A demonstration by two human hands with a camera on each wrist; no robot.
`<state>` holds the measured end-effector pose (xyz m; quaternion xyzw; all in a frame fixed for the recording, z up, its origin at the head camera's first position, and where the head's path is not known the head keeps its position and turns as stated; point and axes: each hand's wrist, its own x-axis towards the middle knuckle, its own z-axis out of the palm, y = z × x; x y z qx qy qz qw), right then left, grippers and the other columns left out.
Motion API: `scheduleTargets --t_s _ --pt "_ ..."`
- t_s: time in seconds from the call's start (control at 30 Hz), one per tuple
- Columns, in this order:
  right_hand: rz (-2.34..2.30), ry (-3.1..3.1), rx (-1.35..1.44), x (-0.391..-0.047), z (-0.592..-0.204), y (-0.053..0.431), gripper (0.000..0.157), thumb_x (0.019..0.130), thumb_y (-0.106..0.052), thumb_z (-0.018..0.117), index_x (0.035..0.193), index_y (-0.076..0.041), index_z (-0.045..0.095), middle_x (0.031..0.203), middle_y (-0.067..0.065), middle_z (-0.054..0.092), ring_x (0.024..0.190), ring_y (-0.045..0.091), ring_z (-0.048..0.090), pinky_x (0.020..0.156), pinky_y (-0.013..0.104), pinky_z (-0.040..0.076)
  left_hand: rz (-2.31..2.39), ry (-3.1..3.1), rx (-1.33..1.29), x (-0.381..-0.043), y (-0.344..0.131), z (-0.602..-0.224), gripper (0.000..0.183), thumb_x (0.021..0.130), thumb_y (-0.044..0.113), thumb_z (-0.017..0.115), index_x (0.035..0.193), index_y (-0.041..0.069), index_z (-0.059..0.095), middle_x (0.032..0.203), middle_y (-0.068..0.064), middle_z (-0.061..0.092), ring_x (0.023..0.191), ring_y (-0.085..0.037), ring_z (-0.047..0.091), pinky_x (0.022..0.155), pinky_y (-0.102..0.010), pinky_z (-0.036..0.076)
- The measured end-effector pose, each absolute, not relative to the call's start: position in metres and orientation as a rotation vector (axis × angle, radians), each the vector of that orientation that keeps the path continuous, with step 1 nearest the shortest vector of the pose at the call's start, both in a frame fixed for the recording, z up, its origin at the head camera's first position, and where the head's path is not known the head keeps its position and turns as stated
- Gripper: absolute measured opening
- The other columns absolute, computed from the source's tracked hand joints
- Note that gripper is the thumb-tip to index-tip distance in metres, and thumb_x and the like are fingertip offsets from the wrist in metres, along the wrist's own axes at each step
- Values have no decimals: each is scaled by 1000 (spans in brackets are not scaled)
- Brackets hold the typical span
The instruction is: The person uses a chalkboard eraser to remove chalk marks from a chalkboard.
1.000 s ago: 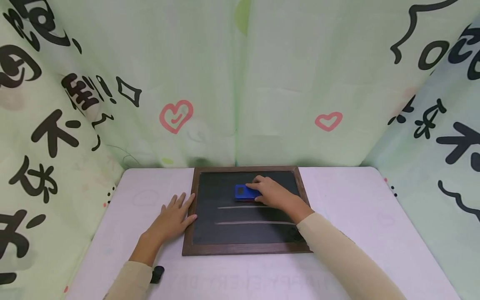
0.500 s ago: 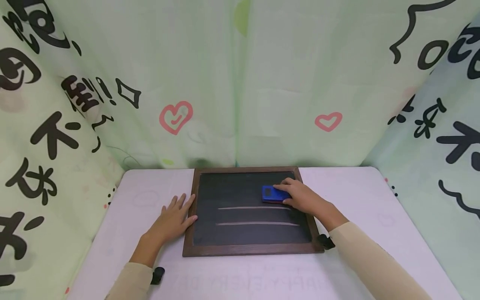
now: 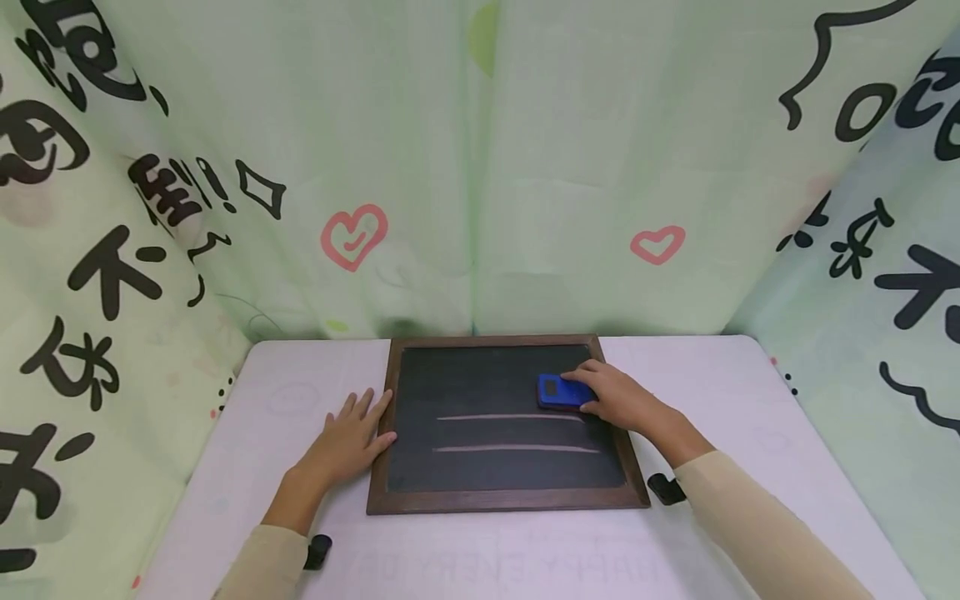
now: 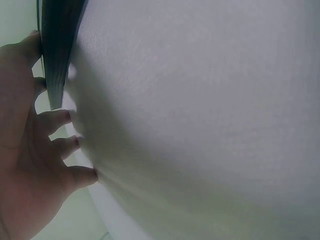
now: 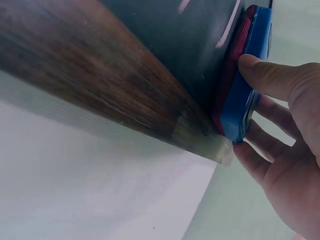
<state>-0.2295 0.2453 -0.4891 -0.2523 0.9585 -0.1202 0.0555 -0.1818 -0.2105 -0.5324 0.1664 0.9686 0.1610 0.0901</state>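
A blackboard [image 3: 480, 379] in a dark wooden frame lies on the table, with two pale chalk lines [image 3: 517, 449] across it. My right hand [image 3: 618, 396] grips a blue chalkboard eraser [image 3: 557, 392] by its right end, over the upper right of the board. In the right wrist view the thumb presses the side of the eraser [image 5: 246, 85], and its dark red felt faces the board. My left hand [image 3: 347, 442] has its fingers spread, thumb and index at the frame's left edge. The left wrist view shows the other fingertips [image 4: 82, 176] down on the table.
The white table [image 3: 487, 558] extends around the board on both sides and in front. Behind and beside it hang pale green curtains [image 3: 555, 167] with black writing and pink hearts. A black wrist device [image 3: 666, 489] shows at the right sleeve.
My right hand has slid the eraser to the right across the upper board, slowing in the last half second. The left hand has stayed in place at the frame.
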Motion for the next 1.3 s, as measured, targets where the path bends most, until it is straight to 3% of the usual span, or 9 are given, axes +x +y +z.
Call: scheduleTargets --t_s 0.6,1.3 --pt "-360 2869 -826 -193 -485 253 54 90 -19 82 140 -11 65 128 15 64 117 35 63 97 51 56 470 2881 496 -182 -210 -528 71 108 43 52 165 11 25 167 -28 26 152 -56 22 110 -81 25" --pt "-272 2854 -955 -202 -490 221 56 91 -23 81 142 -9 64 131 15 64 118 33 64 98 49 56 459 2889 488 -183 -210 -538 73 107 45 52 166 13 24 168 -26 25 153 -54 22 110 -81 25"
